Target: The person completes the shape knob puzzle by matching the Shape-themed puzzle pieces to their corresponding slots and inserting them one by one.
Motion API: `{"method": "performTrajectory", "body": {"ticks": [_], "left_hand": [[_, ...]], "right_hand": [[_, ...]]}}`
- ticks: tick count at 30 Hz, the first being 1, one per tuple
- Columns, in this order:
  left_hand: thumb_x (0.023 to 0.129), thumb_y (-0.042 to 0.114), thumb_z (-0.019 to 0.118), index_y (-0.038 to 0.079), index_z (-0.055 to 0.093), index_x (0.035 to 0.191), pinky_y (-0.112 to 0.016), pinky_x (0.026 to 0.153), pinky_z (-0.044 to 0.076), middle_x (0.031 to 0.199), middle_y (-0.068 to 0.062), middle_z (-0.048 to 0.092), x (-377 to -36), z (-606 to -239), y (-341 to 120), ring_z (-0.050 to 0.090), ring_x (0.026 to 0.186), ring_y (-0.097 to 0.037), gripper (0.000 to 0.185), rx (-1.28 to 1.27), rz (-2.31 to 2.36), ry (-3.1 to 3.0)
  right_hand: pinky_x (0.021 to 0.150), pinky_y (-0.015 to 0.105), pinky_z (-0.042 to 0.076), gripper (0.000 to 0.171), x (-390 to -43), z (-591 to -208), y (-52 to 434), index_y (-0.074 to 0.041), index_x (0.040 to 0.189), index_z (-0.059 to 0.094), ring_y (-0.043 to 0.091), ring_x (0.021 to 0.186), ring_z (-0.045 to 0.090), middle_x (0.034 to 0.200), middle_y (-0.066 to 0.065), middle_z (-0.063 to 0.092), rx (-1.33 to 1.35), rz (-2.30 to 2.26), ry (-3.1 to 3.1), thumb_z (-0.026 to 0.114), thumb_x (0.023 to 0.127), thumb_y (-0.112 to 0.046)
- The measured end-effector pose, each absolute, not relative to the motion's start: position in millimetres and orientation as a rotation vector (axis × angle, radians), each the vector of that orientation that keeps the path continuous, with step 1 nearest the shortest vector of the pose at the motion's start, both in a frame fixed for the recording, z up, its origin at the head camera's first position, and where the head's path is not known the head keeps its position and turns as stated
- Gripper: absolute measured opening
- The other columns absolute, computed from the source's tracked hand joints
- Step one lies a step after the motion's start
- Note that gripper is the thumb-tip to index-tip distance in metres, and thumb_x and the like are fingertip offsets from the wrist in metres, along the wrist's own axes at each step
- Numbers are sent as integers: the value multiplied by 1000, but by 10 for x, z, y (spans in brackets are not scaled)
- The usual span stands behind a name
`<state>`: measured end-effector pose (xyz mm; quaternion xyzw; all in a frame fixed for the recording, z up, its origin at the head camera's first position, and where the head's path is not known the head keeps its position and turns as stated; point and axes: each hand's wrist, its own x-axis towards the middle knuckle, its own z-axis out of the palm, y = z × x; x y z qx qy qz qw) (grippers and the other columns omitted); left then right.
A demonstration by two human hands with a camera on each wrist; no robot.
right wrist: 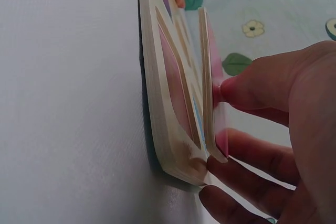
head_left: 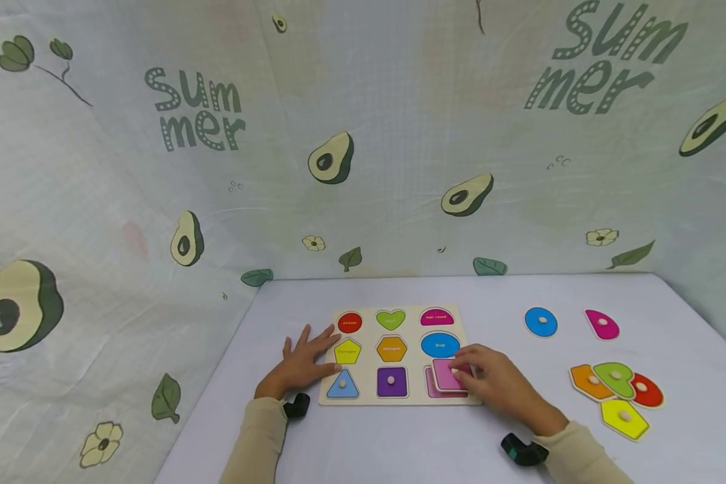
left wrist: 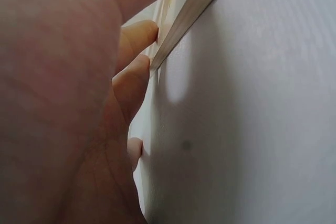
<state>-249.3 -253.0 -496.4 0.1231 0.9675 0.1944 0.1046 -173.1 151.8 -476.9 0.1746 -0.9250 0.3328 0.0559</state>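
Pink square piece (head_left: 446, 374), pinched at its knob by the fingers (right wrist: 247, 88) of the right hand (head_left: 501, 386), hovers a little above its own recess at the near right corner of the puzzle board (head_left: 369, 400); in the right wrist view the piece stands just clear of the board, not seated. Just left of that grip the purple square (head_left: 391, 381) and the blue triangle (head_left: 342, 384) sit in their slots along the near row. Across the board from the grip, the left hand (head_left: 302, 363) lies flat with fingers spread, pressing on the board's left edge and the table (head_left: 399, 444), holding nothing. To the right of the gripping hand, well apart on the table, lie loose pieces: a blue oval (head_left: 541, 322), a magenta piece (head_left: 601, 325), and a cluster of orange (head_left: 583, 381), green (head_left: 616, 376), red (head_left: 649, 392) and yellow (head_left: 624, 417) shapes.
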Motion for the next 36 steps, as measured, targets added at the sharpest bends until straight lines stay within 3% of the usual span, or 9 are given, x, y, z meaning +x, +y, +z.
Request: {"method": "performTrajectory", "body": {"ticks": [7,20,36], "left_hand": [[86,59,68,35,41,154,-70,112,-10,165,10,24,-2534,-4957,-2513,-3,152,-38,77,364,553,2871],[86,58,68,35,41,154,-69,112,-11,165,10,23,-2552,-4925,-2496,-3,152,-38,77,371,554,2862],[86,58,68,33,40,154,-71,111,-11,164,8,26,-2477,-4948,-2500,-1,152,-41,78,337,567,2868]], "right_hand": [[97,54,51,21,-1730,-4748,1495,-19,107,79,30,117,60,117,1,69,516,891,-2854,80,86,-24],[91,43,56,22,-1727,-4766,1446,-18,105,79,22,110,60,116,-1,69,539,703,-2845,82,84,-23],[91,39,56,26,-1691,-4823,1384,-20,107,80,18,110,61,114,-6,69,547,700,-2840,84,82,-26]]}}
